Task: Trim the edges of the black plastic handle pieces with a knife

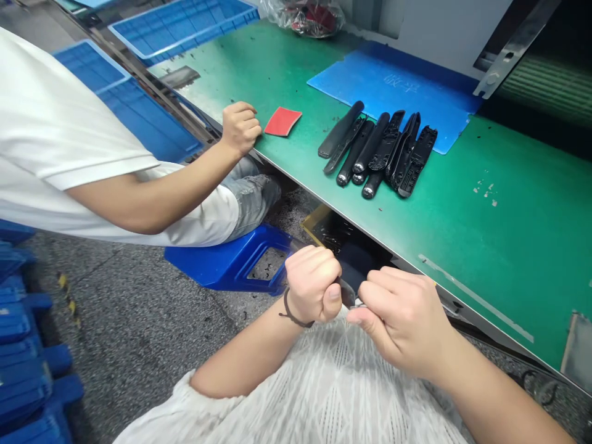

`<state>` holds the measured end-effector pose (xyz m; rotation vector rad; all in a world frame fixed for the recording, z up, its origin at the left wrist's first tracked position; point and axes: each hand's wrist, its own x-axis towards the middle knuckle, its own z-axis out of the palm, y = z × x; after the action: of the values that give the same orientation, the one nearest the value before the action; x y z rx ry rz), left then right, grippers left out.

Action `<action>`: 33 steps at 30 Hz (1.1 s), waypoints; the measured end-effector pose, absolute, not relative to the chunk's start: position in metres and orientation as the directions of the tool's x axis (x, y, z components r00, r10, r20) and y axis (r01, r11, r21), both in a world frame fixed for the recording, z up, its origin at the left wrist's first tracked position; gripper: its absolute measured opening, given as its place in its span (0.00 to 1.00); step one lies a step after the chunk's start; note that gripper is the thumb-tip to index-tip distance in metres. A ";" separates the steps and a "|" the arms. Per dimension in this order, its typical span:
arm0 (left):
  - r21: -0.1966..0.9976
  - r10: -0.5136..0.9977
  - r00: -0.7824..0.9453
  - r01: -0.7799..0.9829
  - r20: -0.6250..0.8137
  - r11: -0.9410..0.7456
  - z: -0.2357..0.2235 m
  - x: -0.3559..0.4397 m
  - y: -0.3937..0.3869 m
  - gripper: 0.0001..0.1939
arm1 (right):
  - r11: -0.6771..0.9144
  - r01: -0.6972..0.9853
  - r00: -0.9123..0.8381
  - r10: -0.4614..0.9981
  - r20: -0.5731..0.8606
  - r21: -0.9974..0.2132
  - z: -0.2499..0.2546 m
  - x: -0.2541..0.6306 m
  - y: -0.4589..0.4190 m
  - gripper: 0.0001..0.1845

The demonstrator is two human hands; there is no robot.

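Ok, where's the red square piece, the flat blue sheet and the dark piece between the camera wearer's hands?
Red square piece [283, 121]: head view, middle of its face.
Flat blue sheet [398, 69]: head view, its upper surface.
Dark piece [347, 293]: head view, its short visible stretch.

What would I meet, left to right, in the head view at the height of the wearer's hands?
Blue plastic stack, yellow-and-black floor marking, blue plastic stool, wearer's bare left hand, small dark piece, bare right hand, flat green tabletop.

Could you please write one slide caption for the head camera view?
Left hand and right hand gripping a mostly hidden dark piece beside a green workbench with black parts.
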<state>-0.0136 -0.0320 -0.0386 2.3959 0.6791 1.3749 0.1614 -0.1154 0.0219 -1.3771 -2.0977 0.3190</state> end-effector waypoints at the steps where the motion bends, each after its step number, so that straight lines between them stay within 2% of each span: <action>1: 0.472 0.538 0.421 0.258 0.730 -0.843 -0.038 -0.013 -0.032 0.21 | 0.443 0.765 -0.265 0.878 0.398 -0.467 0.021 0.160 -0.117 0.29; 3: 0.485 0.546 0.410 0.253 0.730 -0.837 -0.038 -0.012 -0.033 0.21 | 0.466 0.781 -0.245 0.841 0.482 -0.417 0.019 0.158 -0.120 0.28; 6: 0.533 0.571 0.413 0.215 0.710 -0.818 -0.037 -0.009 -0.034 0.23 | 0.540 0.721 -0.265 0.793 0.548 -0.434 0.015 0.157 -0.124 0.24; 8: 0.631 0.628 0.415 0.151 0.658 -0.761 -0.035 -0.008 -0.035 0.25 | 0.582 0.653 -0.275 0.778 0.565 -0.484 0.014 0.160 -0.125 0.17; 9: 0.718 0.677 0.432 0.091 0.596 -0.690 -0.034 -0.007 -0.036 0.27 | 0.587 0.629 -0.267 0.779 0.568 -0.509 0.013 0.163 -0.125 0.13; 11: 0.920 0.757 0.543 -0.081 0.363 -0.383 -0.031 -0.006 -0.038 0.29 | 0.579 0.612 -0.249 0.788 0.564 -0.539 0.014 0.169 -0.122 0.06; 12: 0.979 0.737 0.644 -0.155 0.202 -0.134 -0.031 -0.005 -0.039 0.29 | 0.570 0.620 -0.249 0.794 0.554 -0.539 0.014 0.173 -0.121 0.07; 13: 0.974 0.656 0.753 -0.183 0.051 0.134 -0.030 -0.005 -0.040 0.29 | 0.565 0.637 -0.259 0.798 0.545 -0.524 0.015 0.176 -0.118 0.10; 14: 0.918 0.537 0.842 -0.168 -0.057 0.360 -0.030 -0.005 -0.042 0.28 | 0.563 0.660 -0.277 0.797 0.536 -0.497 0.017 0.179 -0.116 0.13; 15: 0.839 0.407 0.905 -0.127 -0.120 0.529 -0.030 -0.004 -0.044 0.27 | 0.560 0.688 -0.295 0.796 0.528 -0.461 0.018 0.182 -0.114 0.17; 17: 0.696 0.181 0.971 -0.021 -0.157 0.717 -0.031 -0.004 -0.049 0.27 | 0.542 0.748 -0.315 0.798 0.514 -0.384 0.021 0.186 -0.109 0.23; 20: 0.570 -0.021 0.988 0.107 -0.154 0.815 -0.030 -0.003 -0.054 0.28 | 0.519 0.794 -0.325 0.802 0.501 -0.317 0.025 0.188 -0.105 0.28; 22: 0.532 -0.083 0.984 0.157 -0.160 0.832 -0.028 -0.002 -0.055 0.29 | 0.514 0.802 -0.330 0.805 0.492 -0.304 0.027 0.188 -0.103 0.30; 27: 0.514 -0.118 0.982 0.178 -0.148 0.839 -0.023 0.000 -0.055 0.29 | 0.513 0.810 -0.336 0.804 0.491 -0.284 0.029 0.187 -0.102 0.32; 33: 0.502 -0.078 0.990 0.125 -0.113 0.856 -0.020 0.003 -0.055 0.29 | 0.491 0.837 -0.288 0.771 0.568 -0.242 0.026 0.184 -0.103 0.32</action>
<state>0.0029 -0.0547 -0.0197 0.5338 0.0900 -0.1068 0.1844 -0.1034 0.0255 -1.3171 -2.1022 -0.1342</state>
